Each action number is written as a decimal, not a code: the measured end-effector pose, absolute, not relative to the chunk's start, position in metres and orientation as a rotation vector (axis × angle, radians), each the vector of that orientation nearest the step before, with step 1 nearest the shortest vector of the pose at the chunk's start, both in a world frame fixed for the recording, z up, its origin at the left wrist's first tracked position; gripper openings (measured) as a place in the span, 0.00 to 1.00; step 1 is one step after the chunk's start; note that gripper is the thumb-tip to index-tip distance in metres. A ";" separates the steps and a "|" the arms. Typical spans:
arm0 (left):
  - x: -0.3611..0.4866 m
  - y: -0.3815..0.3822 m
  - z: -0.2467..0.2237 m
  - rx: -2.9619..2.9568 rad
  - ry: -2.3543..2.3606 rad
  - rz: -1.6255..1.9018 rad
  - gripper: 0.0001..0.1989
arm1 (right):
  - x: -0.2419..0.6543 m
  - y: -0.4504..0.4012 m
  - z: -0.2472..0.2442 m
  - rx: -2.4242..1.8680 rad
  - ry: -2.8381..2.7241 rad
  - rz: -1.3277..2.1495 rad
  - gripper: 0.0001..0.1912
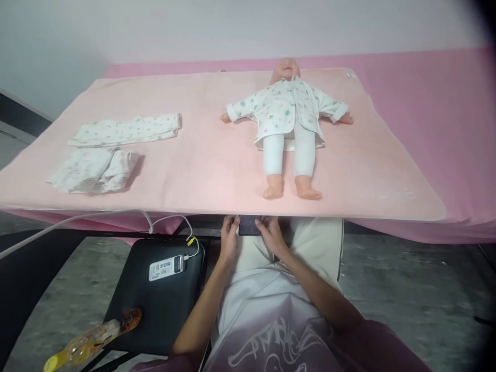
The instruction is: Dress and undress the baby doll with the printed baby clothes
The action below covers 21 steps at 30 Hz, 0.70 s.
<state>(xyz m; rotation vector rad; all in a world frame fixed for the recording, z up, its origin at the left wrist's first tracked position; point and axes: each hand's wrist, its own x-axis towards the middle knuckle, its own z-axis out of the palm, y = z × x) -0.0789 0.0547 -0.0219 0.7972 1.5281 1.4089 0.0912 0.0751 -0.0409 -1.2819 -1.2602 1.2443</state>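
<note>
Low at the near table edge, a dark smartphone (249, 226) lies sideways between my hands, above my lap. My left hand (230, 238) grips its left end, thumb on top. On the right end, my right hand (272, 235) is closed with its thumb over the screen. Beyond the phone, a baby doll (289, 111) lies on its back with arms spread, in a printed white jacket and white trousers. To the left on the table lie a folded printed garment (129, 129) and a bundled white garment (95, 169).
A pale pink mat (197, 170) covers most of the pink-draped table (445, 129). At left, a black stool (170, 310) holds a white power bank (166, 268) with a cable (116, 212) running across. A yellow-capped bottle (93, 338) is beside it.
</note>
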 end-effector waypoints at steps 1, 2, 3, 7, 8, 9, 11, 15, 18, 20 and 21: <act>-0.080 0.054 -0.023 0.796 1.533 1.405 0.23 | 0.095 0.076 -0.041 -1.256 -1.244 1.276 0.19; -0.081 0.053 -0.025 0.795 1.540 1.399 0.24 | 0.099 0.077 -0.041 -1.237 -1.229 1.301 0.18; -0.082 0.052 -0.026 0.794 1.549 1.393 0.25 | 0.102 0.078 -0.042 -1.225 -1.218 1.321 0.18; -0.087 0.047 -0.028 0.814 1.577 1.381 0.27 | 0.115 0.078 -0.048 -1.223 -1.184 1.367 0.17; -0.089 0.045 -0.027 0.826 1.579 1.378 0.28 | 0.119 0.077 -0.050 -1.227 -1.178 1.374 0.17; -0.090 0.043 -0.026 0.843 1.578 1.374 0.28 | 0.123 0.076 -0.052 -1.229 -1.174 1.380 0.16; -0.093 0.037 -0.024 0.888 1.571 1.371 0.27 | 0.131 0.072 -0.055 -1.227 -1.171 1.391 0.17; -0.091 0.022 -0.018 0.976 1.639 1.465 0.26 | 0.146 0.065 -0.060 -1.231 -1.190 1.415 0.18; -0.080 0.008 -0.012 1.095 1.766 1.623 0.17 | 0.153 0.063 -0.060 -1.277 -1.220 1.416 0.23; -0.067 -0.001 -0.005 1.238 1.743 1.673 0.13 | 0.155 0.062 -0.059 -1.313 -1.241 1.394 0.27; -0.059 -0.005 -0.002 1.332 1.691 1.664 0.14 | 0.155 0.063 -0.057 -1.324 -1.253 1.378 0.29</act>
